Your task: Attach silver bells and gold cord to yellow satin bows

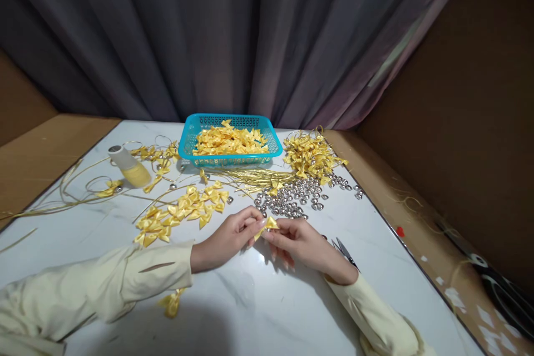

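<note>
Over the middle of the white table (246, 311), a small yellow ribbon bow (270, 223) is pinched between my two hands. My left hand (231, 236) grips it from the left with thumb and fingertips. On the other side, my right hand (298, 242) pinches its right end, the lower fingers curled below. Just beyond the hands lie many silver beads (292, 194), rounded and shiny. A spread of loose yellow bows (187, 206) lies past my left wrist. One more bow (171, 303) rests beside my left sleeve, partly covered.
A turquoise basket (230, 160) full of bows stands at the back. Right of it is a heap of bows with gold cords (312, 153). Gold strands (258, 177) lie before the basket. A tilted bottle (133, 169) stands left; small scissors (345, 250) lie behind my right wrist.
</note>
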### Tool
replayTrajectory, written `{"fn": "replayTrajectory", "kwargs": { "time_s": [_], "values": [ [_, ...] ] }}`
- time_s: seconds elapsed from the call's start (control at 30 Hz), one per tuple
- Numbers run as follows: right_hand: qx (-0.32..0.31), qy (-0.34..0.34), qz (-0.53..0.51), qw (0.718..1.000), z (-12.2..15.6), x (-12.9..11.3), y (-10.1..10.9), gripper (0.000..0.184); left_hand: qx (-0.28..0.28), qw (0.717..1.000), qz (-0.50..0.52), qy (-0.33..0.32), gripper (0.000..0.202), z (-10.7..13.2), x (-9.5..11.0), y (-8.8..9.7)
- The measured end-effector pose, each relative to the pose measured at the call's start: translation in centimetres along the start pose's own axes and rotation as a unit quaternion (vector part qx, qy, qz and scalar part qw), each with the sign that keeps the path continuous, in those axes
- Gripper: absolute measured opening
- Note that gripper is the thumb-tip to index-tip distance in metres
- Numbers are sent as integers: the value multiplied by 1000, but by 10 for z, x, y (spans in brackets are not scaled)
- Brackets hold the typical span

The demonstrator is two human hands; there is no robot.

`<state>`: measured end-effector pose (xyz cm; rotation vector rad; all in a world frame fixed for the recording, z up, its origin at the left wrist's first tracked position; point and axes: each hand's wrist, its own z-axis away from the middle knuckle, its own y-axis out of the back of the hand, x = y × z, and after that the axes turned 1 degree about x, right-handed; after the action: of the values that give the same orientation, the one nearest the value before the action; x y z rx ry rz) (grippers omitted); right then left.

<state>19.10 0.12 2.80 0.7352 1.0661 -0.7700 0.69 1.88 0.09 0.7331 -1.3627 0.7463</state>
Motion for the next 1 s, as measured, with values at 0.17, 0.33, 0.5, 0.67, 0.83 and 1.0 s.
{"fn": "replayTrajectory", "kwargs": {
  "time_s": [0.17,0.33,0.5,0.67,0.83,1.0],
  "values": [
    [-23,-13,-42,999,0,-5,-1,40,9,1000,-1,-3,27,0,2,0],
    [-35,-11,-32,999,3,-9,0,37,1,1000,1,2,27,1,0,-1],
    [-45,-8,-26,999,3,-8,1,37,-7,1000,-4,0,27,3,-1,-1],
    [-73,-10,-7,997,4,-8,3,36,-17,1000,-10,0,26,3,-2,-1],
    [-61,30,123,990,3,-3,11,43,-4,1000,12,-2,31,2,0,0],
    [-3,92,231,969,-4,6,14,38,-18,999,48,7,36,1,3,-1]
  ]
}}
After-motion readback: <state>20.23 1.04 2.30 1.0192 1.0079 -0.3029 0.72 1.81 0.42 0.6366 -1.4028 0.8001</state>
